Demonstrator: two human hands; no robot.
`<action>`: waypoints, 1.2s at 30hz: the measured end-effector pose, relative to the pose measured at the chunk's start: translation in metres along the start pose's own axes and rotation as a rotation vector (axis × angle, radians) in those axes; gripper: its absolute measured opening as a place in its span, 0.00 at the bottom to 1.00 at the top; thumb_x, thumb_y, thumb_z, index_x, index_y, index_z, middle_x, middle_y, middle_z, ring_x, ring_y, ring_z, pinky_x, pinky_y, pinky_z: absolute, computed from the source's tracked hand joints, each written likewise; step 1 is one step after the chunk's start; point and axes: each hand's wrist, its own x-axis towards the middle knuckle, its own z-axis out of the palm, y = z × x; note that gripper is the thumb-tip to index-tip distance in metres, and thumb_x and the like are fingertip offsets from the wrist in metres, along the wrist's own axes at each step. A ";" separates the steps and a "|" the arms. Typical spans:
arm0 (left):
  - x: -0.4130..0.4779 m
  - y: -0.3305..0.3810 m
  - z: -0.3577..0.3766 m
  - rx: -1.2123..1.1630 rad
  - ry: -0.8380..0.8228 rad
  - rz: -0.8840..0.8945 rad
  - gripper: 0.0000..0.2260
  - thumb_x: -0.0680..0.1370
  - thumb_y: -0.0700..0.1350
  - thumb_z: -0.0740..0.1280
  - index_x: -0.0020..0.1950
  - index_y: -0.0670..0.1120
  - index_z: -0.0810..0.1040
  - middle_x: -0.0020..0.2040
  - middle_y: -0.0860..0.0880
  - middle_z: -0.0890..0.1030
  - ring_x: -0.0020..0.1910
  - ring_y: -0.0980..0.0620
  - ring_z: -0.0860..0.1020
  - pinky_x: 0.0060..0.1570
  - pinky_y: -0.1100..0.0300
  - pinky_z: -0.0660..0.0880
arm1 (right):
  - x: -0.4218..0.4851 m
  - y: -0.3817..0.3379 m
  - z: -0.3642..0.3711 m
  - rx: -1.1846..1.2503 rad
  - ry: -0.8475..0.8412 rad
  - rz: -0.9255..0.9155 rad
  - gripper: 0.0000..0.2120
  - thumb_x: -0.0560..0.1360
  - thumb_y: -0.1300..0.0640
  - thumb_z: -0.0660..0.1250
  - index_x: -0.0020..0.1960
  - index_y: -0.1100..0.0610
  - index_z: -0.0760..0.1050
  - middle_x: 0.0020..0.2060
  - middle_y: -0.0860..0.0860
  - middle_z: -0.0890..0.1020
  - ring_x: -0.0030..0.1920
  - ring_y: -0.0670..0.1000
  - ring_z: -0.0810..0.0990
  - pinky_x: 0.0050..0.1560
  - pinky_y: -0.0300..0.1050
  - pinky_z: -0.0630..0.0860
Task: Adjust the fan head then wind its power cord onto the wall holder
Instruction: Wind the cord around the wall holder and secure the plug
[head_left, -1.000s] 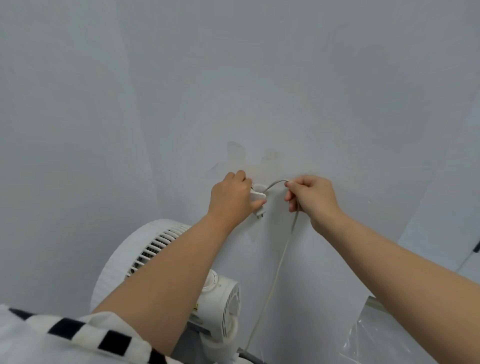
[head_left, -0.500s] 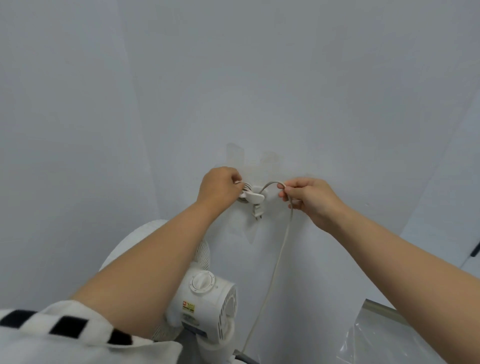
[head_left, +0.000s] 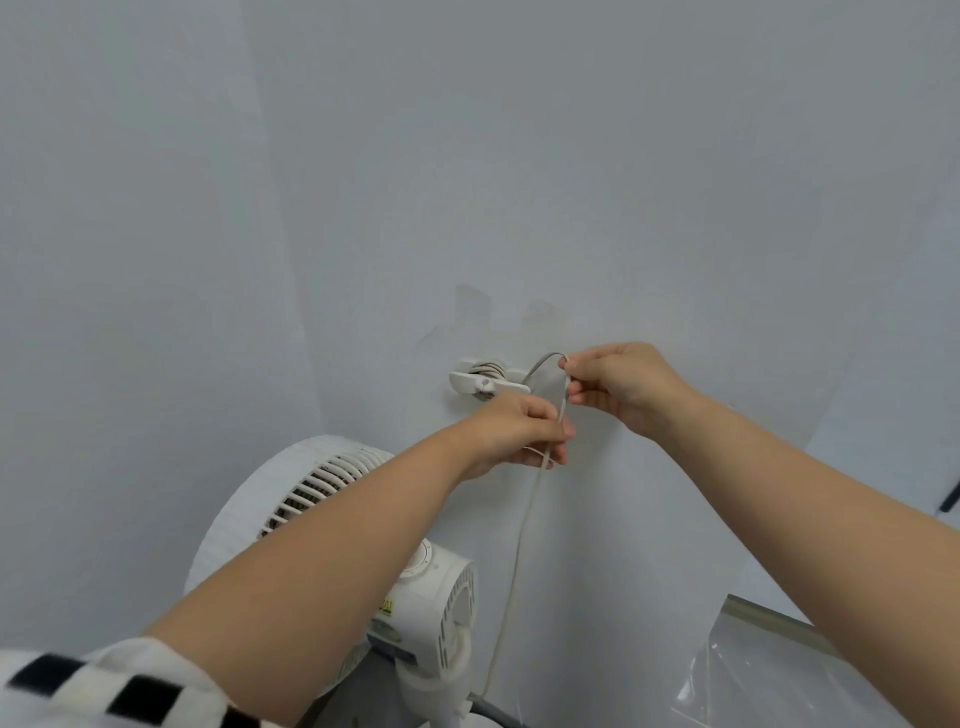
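A white wall holder (head_left: 485, 383) is fixed to the grey wall, with several turns of the pale power cord (head_left: 519, 545) wound behind its crossbar. The cord leaves the holder, loops up to my right hand (head_left: 618, 387), which pinches the top of the loop, then drops through my left hand (head_left: 519, 434), which grips it just below the holder. From there the cord hangs down to the white fan (head_left: 332, 499) at lower left, whose round grille and motor housing sit under my left forearm.
The grey wall (head_left: 467, 156) fills most of the view. A clear plastic sheet over a metal-edged surface (head_left: 769, 670) lies at the lower right. The fan stand (head_left: 441, 696) rises at the bottom centre.
My left hand has let go of the holder and dropped down to grip the hanging cord. The holder with its wound cord now shows. My right hand has stayed on the loop.
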 end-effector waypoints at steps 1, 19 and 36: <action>0.000 0.001 -0.001 0.017 0.058 0.023 0.10 0.76 0.40 0.67 0.35 0.45 0.74 0.28 0.51 0.79 0.29 0.57 0.78 0.35 0.68 0.75 | -0.001 0.000 0.001 0.002 -0.012 -0.010 0.05 0.74 0.69 0.66 0.39 0.65 0.76 0.30 0.58 0.75 0.21 0.44 0.76 0.27 0.35 0.78; -0.003 -0.019 -0.065 0.385 0.906 0.349 0.03 0.73 0.41 0.69 0.42 0.47 0.76 0.32 0.46 0.80 0.34 0.48 0.77 0.40 0.56 0.72 | 0.001 0.038 0.031 -0.921 0.078 -0.426 0.09 0.75 0.59 0.62 0.53 0.57 0.79 0.48 0.53 0.80 0.49 0.53 0.78 0.51 0.46 0.75; 0.027 -0.043 -0.083 0.613 1.006 0.322 0.05 0.75 0.38 0.67 0.45 0.42 0.82 0.45 0.47 0.83 0.45 0.49 0.78 0.42 0.59 0.70 | 0.017 0.053 0.047 -1.191 0.117 -0.652 0.13 0.74 0.61 0.62 0.58 0.58 0.74 0.54 0.53 0.75 0.57 0.55 0.72 0.47 0.51 0.73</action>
